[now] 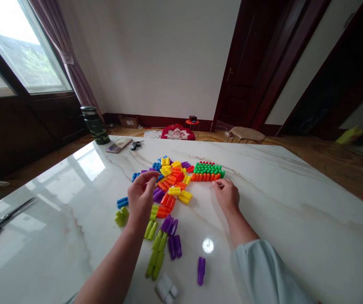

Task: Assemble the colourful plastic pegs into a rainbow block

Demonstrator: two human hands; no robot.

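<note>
My left hand (141, 195) hovers over the left side of a loose pile of colourful plastic bullet-shaped building blocks (172, 179). Its thumb and index finger are pinched together; anything between them is too small or hidden to make out. My right hand (227, 195) rests on the table with its fingers curled, the tips at the near right corner of an assembled block cluster (207, 169). That cluster has an orange row in front, green rows behind and dark red at the back. Whether those fingers grip a piece is hidden.
Loose lime blocks (156, 257), purple blocks (201, 271) and white blocks (166, 289) lie on the marble-look table (289, 219) nearer me. Scissors (4, 219) lie at the left edge. A camouflage flask (95, 126), a phone (119, 145) and keys (136, 145) are at the far left.
</note>
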